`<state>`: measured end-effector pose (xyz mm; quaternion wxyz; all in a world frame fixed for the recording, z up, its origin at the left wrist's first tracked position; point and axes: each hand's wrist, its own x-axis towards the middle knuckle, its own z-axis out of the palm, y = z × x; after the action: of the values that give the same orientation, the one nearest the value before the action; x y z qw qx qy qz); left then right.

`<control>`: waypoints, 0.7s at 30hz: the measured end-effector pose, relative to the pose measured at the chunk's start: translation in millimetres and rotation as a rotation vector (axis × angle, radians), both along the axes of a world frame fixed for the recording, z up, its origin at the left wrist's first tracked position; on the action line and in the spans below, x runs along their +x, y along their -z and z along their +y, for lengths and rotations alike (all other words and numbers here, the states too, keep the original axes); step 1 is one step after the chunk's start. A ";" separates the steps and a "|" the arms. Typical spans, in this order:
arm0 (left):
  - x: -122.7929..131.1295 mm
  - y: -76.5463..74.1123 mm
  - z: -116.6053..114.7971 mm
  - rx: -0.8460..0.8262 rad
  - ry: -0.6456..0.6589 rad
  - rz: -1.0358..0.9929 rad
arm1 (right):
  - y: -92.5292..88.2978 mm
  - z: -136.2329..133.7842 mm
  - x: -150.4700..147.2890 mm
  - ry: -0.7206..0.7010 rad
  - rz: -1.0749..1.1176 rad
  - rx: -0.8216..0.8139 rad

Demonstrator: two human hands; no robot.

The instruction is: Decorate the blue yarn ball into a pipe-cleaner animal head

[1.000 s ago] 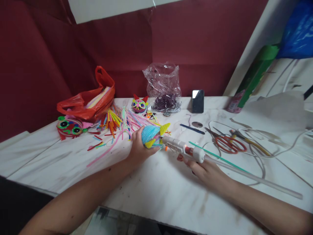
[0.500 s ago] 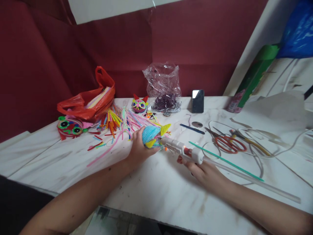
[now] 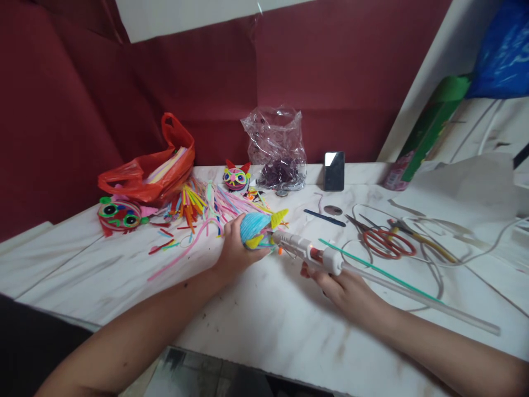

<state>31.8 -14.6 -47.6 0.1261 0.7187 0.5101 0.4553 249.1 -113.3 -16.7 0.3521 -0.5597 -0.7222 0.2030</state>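
Observation:
My left hand [image 3: 235,240] is wrapped round a light-blue ball-shaped craft figure [image 3: 254,225] with yellow ear-like pieces, held over the marble-patterned table. In my right hand [image 3: 341,289] is a white glue gun [image 3: 303,248], gripped by its handle, with a long clear glue stick [image 3: 446,310] sticking out of its back end. The nozzle points left and is at the figure's near right side; whether it touches cannot be made out. A small orange bit [image 3: 280,251] shows just below the nozzle.
Left stand a red plastic bag [image 3: 144,173], a finished-looking striped figure [image 3: 119,214] and a heap of coloured pipe cleaners [image 3: 192,207]. Behind are a small red-eared figure [image 3: 236,177], a clear bag [image 3: 276,149] and a phone [image 3: 334,172]. Orange-handled scissors [image 3: 388,243], pliers [image 3: 432,245] and cords lie right.
The rear end of the glue stick has shifted slightly left and up. Both hands otherwise stay almost where they were, with the nozzle still at the blue figure.

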 end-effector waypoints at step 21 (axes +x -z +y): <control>-1.4 2.9 2.1 -0.007 0.012 0.000 | 4.9 2.6 5.3 -0.005 0.014 -0.096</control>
<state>30.3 -12.5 -50.5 0.1313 0.7214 0.5073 0.4527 254.4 -110.7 -21.6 0.3291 -0.5727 -0.7106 0.2424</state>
